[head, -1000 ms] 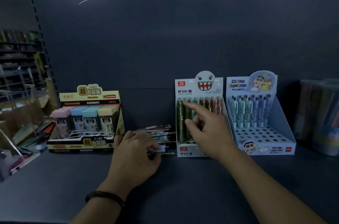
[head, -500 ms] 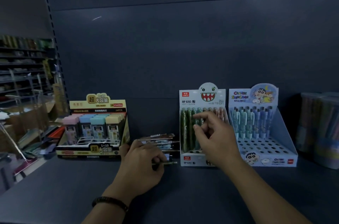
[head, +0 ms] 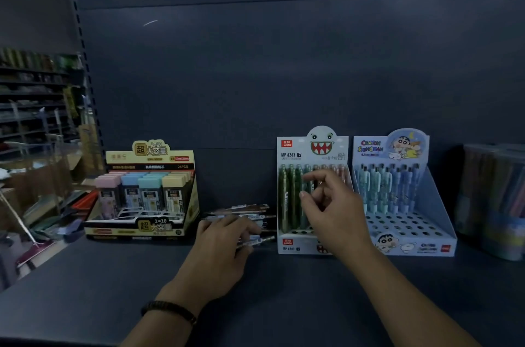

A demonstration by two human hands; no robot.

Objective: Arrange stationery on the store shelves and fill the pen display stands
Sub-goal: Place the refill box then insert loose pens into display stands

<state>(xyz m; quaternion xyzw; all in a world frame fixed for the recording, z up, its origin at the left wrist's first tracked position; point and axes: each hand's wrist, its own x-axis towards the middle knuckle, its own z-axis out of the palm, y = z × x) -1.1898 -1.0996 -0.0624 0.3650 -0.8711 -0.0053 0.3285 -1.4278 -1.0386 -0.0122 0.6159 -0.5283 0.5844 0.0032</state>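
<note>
Since the shelf (head: pixel 85 275) carries everything at one level, only short lifts are judged necessary.

- Monster-face stand (head: pixel 298 153): set just right of the left grip (head: pixel 221 250), directly behind the right grip (head: pixel 332 213). Thin card, judged light, so it is likely to slide or tip back if pushed from the front. Bracing by its front lip is advised.
- Cartoon stand (head: pixel 409 233): just beyond the right grip's far side. Back rows are filled and many front holes are open.
- Lead-refill box (head: pixel 147 193): left of the left grip, apart from it.
- Green pens (head: pixel 287 198): stood upright in the monster-face stand's back rows. A few open holes are seen below them.
- Loose pens (head: pixel 241 211): piled flat under and just beyond the left grip.
- Single pen (head: pixel 261 240): pinched under the left grip's curled fingers, its end pointing toward the stand.
- Right grip: released, fingers loosely spread, nothing held. Contact with the pen tops cannot be told.

Handling, as judged: pens are light and stiff, with smooth barrels that are apt to roll and slip. Each is best taken at mid-barrel between thumb and two fingers, then lowered straight into a hole. The clip should be avoided as a hold, being the weakest part.
</note>
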